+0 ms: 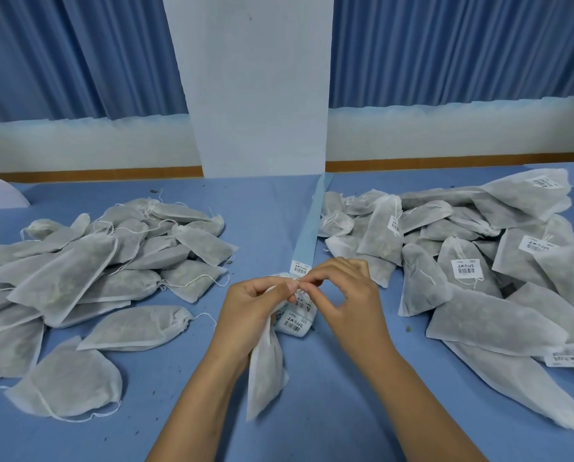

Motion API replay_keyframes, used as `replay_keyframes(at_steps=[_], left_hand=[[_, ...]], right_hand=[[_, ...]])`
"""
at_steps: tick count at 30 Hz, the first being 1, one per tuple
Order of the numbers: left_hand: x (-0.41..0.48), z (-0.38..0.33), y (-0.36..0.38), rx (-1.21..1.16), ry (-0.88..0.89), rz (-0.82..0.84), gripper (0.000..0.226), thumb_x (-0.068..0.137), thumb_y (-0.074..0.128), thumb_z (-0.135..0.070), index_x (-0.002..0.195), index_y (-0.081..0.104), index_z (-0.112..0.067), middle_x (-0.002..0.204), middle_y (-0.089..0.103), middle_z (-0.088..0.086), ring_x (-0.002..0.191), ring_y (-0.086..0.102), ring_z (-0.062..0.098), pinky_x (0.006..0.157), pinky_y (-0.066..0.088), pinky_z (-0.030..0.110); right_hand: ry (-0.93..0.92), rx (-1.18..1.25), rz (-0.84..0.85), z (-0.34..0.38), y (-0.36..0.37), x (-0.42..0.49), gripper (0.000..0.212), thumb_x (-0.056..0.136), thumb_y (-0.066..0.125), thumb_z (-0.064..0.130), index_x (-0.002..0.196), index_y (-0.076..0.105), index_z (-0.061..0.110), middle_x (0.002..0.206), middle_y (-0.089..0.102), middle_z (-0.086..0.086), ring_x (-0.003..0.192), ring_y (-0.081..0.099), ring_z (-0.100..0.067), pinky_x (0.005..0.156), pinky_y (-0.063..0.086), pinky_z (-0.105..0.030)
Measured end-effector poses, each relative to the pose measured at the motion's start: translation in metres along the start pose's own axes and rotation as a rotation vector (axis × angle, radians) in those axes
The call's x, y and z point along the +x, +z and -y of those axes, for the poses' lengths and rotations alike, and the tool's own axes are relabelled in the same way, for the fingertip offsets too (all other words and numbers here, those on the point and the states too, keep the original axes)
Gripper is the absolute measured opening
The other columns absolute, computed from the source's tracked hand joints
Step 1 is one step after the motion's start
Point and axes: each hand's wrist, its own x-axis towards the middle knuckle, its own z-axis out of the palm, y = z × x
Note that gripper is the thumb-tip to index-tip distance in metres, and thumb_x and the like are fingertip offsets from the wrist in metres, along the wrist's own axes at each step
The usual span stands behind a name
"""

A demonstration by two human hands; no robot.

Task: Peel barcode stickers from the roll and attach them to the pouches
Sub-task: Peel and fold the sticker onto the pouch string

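My left hand (252,305) grips a white fabric pouch (265,371) by its top, and the pouch hangs down toward me. My right hand (339,288) pinches at a small white piece between both thumbs, at the pouch's mouth; it is too small to tell whether it is a sticker. Just under the hands lies the sticker roll (295,323) with printed barcode labels. Its pale blue backing strip (309,228) runs away across the table, with one barcode sticker (300,266) on it.
A heap of unlabelled pouches (88,271) with drawstrings covers the left of the blue table (329,395). A heap of pouches with barcode labels (479,255) fills the right. A white pillar (259,88) and blue curtains stand behind the table.
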Motion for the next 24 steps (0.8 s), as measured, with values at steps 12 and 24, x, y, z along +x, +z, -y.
replay_keyframes(at_steps=[12, 24], left_hand=[[-0.0012, -0.0047, 0.0025, 0.1, 0.079, -0.027, 0.028, 0.074, 0.074, -0.023, 0.078, 0.073, 0.004, 0.058, 0.063, -0.012, 0.046, 0.051, -0.004, 0.048, 0.036, 0.004], [-0.0024, -0.0035, 0.003, 0.14, 0.08, -0.066, 0.024, 0.085, 0.065, -0.009, 0.063, 0.065, 0.0, 0.058, 0.065, -0.012, 0.045, 0.052, -0.005, 0.045, 0.036, 0.005]], right_hand=[[0.306, 0.197, 0.132, -0.001, -0.0051, 0.0018, 0.015, 0.092, 0.053, 0.007, 0.082, 0.055, 0.018, 0.08, 0.057, 0.014, 0.082, 0.056, -0.009, 0.083, 0.037, -0.017], [0.254, 0.237, 0.087, 0.0051, -0.0051, 0.0012, 0.006, 0.08, 0.071, 0.017, 0.077, 0.066, 0.017, 0.075, 0.064, 0.01, 0.074, 0.057, -0.002, 0.079, 0.034, -0.01]])
